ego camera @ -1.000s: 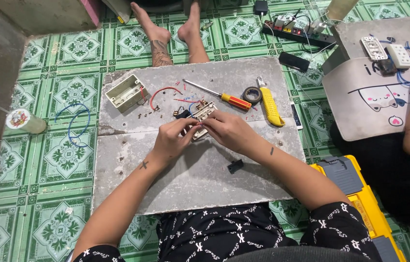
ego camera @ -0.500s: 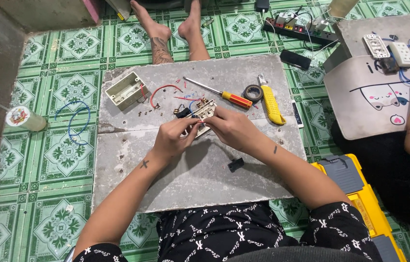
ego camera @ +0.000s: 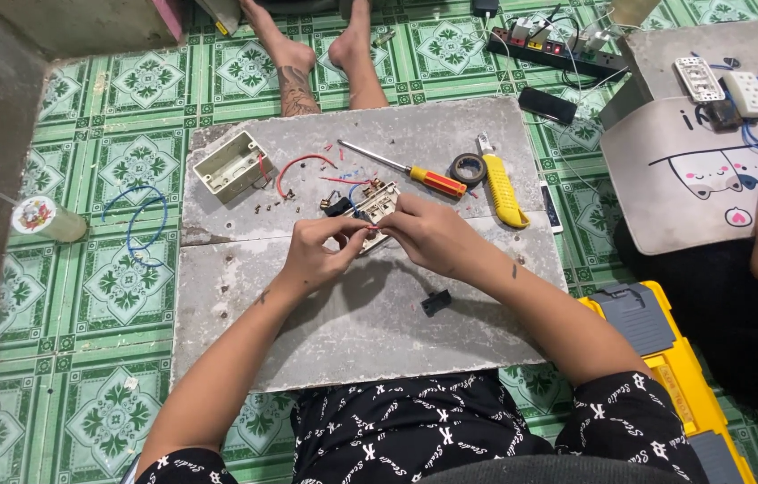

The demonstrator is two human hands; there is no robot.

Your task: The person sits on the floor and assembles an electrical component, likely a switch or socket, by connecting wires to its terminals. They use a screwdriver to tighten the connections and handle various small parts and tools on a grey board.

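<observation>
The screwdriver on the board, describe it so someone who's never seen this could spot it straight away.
Start at the grey board on the green tiled floor. Along its far edge, beyond both hands, the screwdriver lies slanted, between a red wire and a roll of black tape. Its orange-and-yellow handle and long bare metal shaft set it apart from the all-yellow utility knife just right of the tape.

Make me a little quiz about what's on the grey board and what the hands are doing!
1. True or false: both hands hold the switch module.
2. Which tool lies right of the tape roll? A) yellow utility knife B) hammer C) pliers
3. What colour is the handle of the screwdriver?

Key:
1. True: the left hand and right hand meet on it.
2. A
3. Orange
</observation>
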